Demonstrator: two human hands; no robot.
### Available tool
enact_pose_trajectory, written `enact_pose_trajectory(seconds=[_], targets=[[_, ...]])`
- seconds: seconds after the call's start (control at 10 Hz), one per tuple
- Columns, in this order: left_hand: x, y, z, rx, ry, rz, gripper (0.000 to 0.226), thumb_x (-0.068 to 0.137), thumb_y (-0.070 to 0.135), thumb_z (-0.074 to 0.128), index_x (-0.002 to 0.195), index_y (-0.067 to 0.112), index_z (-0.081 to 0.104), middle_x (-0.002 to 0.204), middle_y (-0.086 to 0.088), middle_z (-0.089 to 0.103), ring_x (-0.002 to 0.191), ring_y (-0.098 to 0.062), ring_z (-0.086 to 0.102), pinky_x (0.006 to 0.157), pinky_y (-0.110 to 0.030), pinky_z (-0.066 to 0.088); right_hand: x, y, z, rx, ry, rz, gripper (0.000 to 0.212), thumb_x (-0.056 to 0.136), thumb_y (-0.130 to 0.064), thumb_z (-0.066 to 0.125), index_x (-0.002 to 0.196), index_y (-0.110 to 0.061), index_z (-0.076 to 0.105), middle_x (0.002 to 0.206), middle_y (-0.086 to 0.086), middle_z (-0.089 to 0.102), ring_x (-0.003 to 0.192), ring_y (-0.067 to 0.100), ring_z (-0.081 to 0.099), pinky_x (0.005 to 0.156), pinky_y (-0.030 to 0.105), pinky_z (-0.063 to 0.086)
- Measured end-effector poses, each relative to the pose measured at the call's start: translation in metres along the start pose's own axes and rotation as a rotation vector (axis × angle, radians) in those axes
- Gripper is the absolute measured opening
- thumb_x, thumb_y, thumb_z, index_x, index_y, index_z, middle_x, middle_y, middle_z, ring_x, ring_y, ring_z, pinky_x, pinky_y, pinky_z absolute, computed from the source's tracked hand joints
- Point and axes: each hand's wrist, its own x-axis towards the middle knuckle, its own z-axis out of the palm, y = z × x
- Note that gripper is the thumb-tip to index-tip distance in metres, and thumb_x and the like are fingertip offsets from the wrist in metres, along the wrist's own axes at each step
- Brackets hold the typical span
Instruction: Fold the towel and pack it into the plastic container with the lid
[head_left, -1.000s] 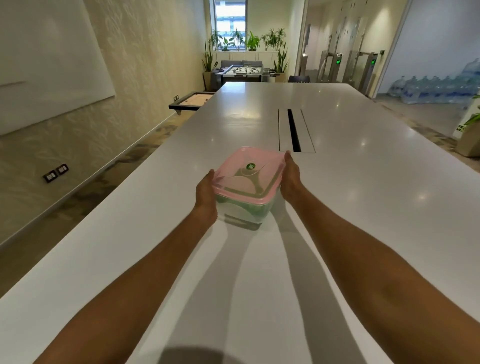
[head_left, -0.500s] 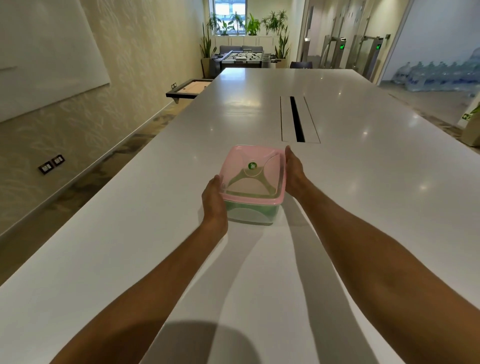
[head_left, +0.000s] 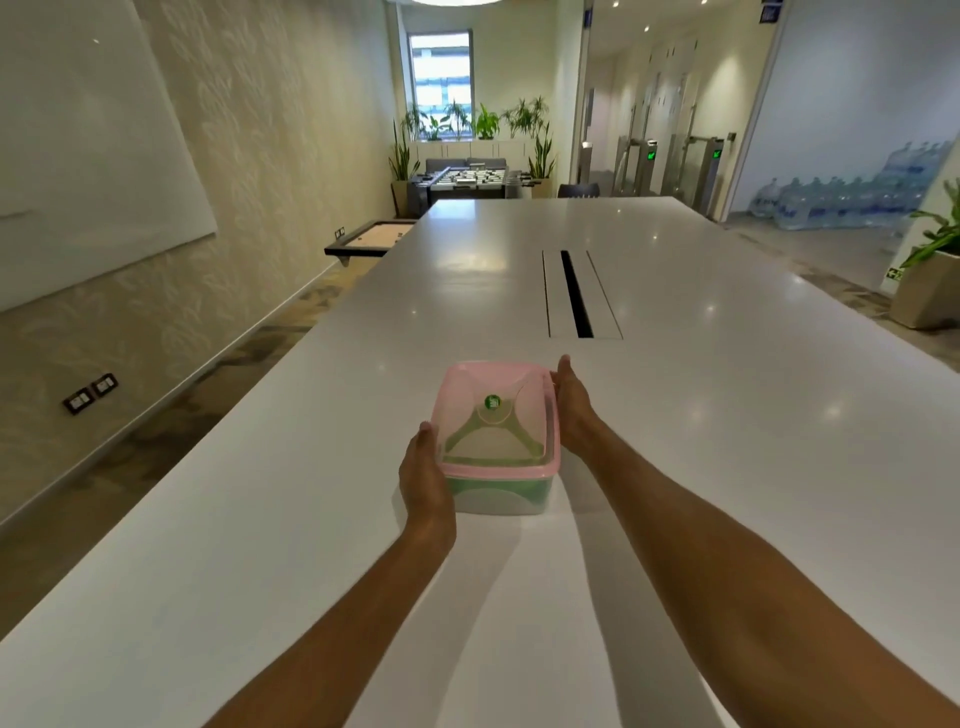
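Observation:
A clear plastic container (head_left: 498, 493) with a pink lid (head_left: 498, 415) stands on the white table (head_left: 727, 441). The lid is on. A green towel (head_left: 488, 486) shows through the clear wall below the lid. My left hand (head_left: 423, 478) presses flat against the container's left side, thumb tip at the lid's edge. My right hand (head_left: 571, 402) lies along the right side with straight fingers reaching to the lid's far corner. The fingers of my left hand are hidden behind the hand.
A black cable slot (head_left: 576, 293) is set in the table beyond the container. The table's left edge drops to the floor by the wall. A planter (head_left: 930, 291) stands off the right edge. A foosball table and plants are at the far end.
The container, held tilted above the table a second ago, has come down level onto the tabletop between both hands. The view has tilted up.

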Motion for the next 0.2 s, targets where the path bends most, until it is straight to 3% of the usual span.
enact_pose_trajectory(seconds=[0.1,0.2], targets=[[0.0,0.013,0.0,0.083,0.005,0.053,0.049,0.094,0.047,0.044,0.124,0.012,0.059,0.128,-0.011,0.06,0.1,-0.023,0.058,0.083,-0.033,0.047,-0.01,-0.012,-0.001,-0.273,0.036,-0.145,0.071,0.097,-0.054,0.019,0.138,0.0,0.038,0.137,0.022,0.049,0.124,0.036,0.048,0.106,0.046,0.037],[-0.003,0.05,0.005,0.158,0.053,0.142,0.047,0.098,0.04,0.04,0.136,0.014,0.05,0.144,-0.003,0.047,0.128,-0.019,0.044,0.101,-0.03,0.032,-0.026,-0.032,-0.003,-0.651,0.134,-0.383,0.077,0.095,-0.059,0.015,0.134,0.001,0.043,0.138,0.024,0.048,0.127,0.037,0.045,0.105,0.044,0.034]])
